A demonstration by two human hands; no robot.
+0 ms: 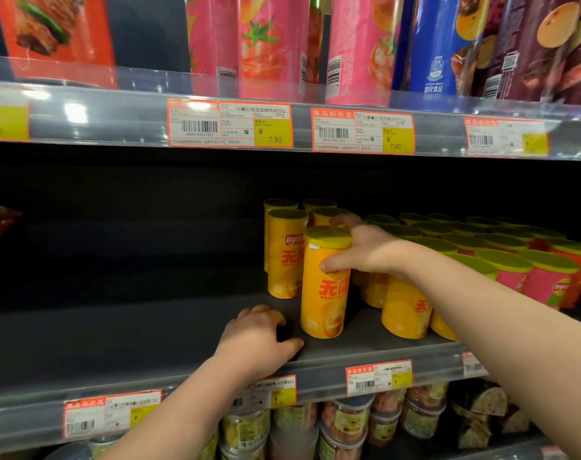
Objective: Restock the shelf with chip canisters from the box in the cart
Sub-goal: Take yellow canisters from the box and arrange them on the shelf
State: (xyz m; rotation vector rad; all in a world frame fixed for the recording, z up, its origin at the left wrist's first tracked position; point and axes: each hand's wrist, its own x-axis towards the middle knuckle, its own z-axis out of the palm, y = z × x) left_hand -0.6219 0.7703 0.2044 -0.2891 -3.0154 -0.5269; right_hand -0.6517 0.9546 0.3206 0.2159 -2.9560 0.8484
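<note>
So right hand grips yellow canister upright on shelf.

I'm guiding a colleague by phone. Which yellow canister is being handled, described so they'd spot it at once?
Find the dark middle shelf under the price tags. Of the yellow canisters standing at its centre, take the front-left canister. It alone has the right hand gripping it just below the lid.

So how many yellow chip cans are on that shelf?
8 showing: one yellow can gripped by the right hand, four behind it, three beneath the right forearm. More may hide behind the arm.
</note>
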